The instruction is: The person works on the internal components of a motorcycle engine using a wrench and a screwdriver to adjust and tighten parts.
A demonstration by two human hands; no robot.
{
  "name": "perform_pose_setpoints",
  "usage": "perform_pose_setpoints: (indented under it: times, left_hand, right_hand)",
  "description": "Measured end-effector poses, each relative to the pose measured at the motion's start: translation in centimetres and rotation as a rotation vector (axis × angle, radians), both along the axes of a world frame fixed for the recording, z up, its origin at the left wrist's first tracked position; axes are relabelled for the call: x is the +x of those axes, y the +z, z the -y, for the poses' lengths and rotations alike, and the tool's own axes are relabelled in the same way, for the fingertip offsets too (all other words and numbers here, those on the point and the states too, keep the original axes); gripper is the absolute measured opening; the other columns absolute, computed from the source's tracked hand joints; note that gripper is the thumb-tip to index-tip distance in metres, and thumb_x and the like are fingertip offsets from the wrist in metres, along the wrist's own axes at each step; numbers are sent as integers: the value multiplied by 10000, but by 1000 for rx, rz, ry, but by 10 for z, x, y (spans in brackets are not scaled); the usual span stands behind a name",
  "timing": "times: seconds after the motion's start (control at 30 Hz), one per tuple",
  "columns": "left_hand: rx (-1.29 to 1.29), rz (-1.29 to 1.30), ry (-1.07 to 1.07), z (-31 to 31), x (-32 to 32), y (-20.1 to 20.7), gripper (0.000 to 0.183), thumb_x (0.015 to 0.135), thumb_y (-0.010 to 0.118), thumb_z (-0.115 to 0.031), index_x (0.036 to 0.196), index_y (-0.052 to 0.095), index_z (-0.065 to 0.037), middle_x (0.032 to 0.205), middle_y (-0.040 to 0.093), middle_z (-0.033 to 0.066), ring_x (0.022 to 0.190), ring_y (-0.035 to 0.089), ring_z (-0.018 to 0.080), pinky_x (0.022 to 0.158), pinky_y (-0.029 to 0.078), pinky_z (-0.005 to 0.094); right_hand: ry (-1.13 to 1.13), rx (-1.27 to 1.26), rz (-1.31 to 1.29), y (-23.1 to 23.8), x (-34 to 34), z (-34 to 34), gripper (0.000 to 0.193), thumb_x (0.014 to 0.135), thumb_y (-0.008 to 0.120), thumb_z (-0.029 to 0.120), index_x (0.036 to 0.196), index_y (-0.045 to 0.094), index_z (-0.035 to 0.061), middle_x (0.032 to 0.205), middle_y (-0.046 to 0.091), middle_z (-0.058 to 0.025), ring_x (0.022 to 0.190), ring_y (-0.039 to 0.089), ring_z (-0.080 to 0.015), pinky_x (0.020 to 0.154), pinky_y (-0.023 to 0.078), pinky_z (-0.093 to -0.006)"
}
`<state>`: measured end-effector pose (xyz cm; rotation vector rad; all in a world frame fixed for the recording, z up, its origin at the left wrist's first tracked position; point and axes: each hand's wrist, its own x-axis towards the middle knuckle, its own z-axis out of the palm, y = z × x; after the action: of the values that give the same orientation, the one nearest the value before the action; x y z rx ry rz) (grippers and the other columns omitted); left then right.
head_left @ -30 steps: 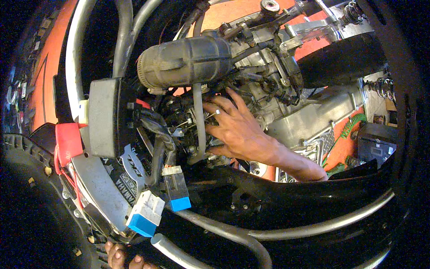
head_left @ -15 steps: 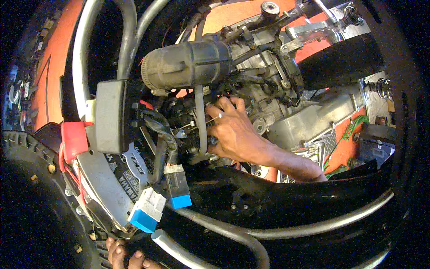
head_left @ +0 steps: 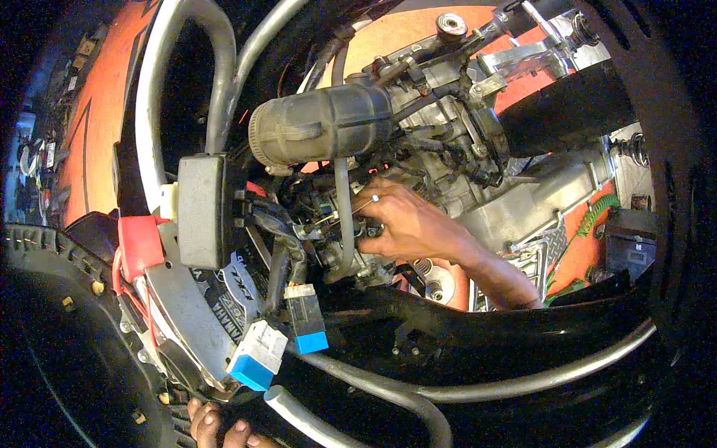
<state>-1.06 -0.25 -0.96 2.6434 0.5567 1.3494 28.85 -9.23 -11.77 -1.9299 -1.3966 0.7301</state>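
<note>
My right hand (head_left: 411, 224) reaches into the engine bay from the right, below the ribbed black air duct (head_left: 321, 119). Its fingers bend in behind an upright grey hose (head_left: 344, 209), with the thumb lower down. They are closed around something the hand itself hides. Next to the knuckles shows a small pale round tip (head_left: 375, 198), and thin metal rods or cable ends lie left of the hose. At the lower edge, the fingertips of my left hand (head_left: 224, 429) rest slightly apart by the rim of a black plastic panel (head_left: 75, 351); its palm is out of view.
Left of the engine (head_left: 448, 142) hang a black box (head_left: 203, 213), a red cover (head_left: 140, 245) with red wires, and two connectors with blue ends (head_left: 312, 340) (head_left: 252, 369). Silver frame tubes (head_left: 523, 381) curve along the front. A black tyre (head_left: 567, 108) sits far right.
The whole scene has shifted slightly right and down in the picture. My right hand's knuckles have dropped and its fingers reach deeper behind the hose. My left hand stays at the panel's rim.
</note>
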Motion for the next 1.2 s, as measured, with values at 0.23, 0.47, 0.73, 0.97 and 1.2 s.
perform_pose_setpoints:
  times: [0.23,0.47,0.73,0.97,1.2]
  left_hand:
    - [-17,27,-39,-2,10,-1,198,878,447,-179,932,518,-3,1047,478,201,993,511,350,912,408,508]
    - [-9,61,-64,1,19,0,198,875,452,-177,924,523,1,1036,483,201,983,515,348,904,414,504]
    - [7,69,-53,-2,16,4,198,872,458,-175,914,529,5,1024,488,200,971,519,346,894,422,501]
    - [12,53,-29,5,13,7,198,869,464,-173,905,534,9,1013,492,199,961,523,344,886,428,497]
    - [3,89,-60,3,26,9,199,867,469,-171,896,538,13,1003,496,198,951,527,342,878,435,494]
  right_hand:
    - [-9,65,57,6,7,11,434,711,634,176,1091,579,-29,1104,566,-206,1106,501,-355,978,389,-409]
    - [-32,-47,-76,3,16,17,524,708,625,184,1177,512,-19,1088,543,-244,1107,483,-392,984,378,-457]
    - [83,12,44,21,15,10,424,688,681,168,1049,593,-36,1036,572,-207,1048,512,-366,967,375,-426]
    - [6,78,49,4,3,5,388,663,667,125,1008,608,-44,957,566,-190,1033,510,-362,936,411,-421]
    - [-159,133,129,15,-8,11,311,632,671,106,892,584,-40,964,533,-187,984,479,-376,862,424,-444]
